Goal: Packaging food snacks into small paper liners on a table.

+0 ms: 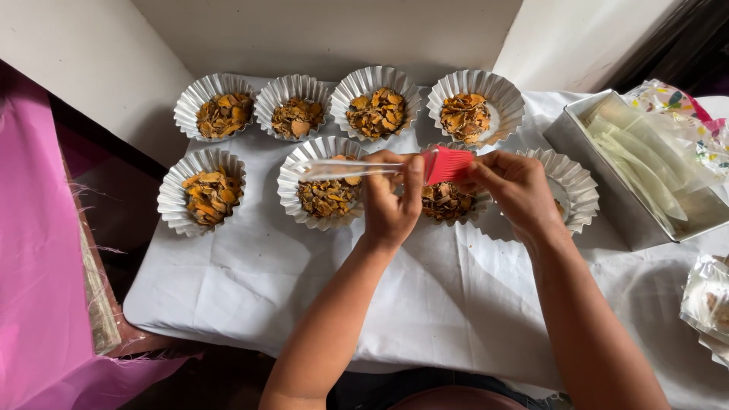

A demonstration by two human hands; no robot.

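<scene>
My left hand [391,201] grips a pastry brush [357,168] with a clear handle and a red silicone head [448,163]; the handle points left over a filled cup. My right hand [515,190] pinches the red bristles at the brush's tip. Both hands hover over fluted foil cups holding orange-brown dried chips: one cup [325,193] under the handle, another [448,203] partly hidden between my hands. A further cup [573,182] lies behind my right hand, its contents mostly hidden.
Several more filled foil cups stand on the white cloth [425,296]: a back row [376,99] and one at front left [201,190]. A metal tray [638,171] with pale strips sits at right, plastic bags [710,300] beside it. Pink cloth [34,250] hangs left.
</scene>
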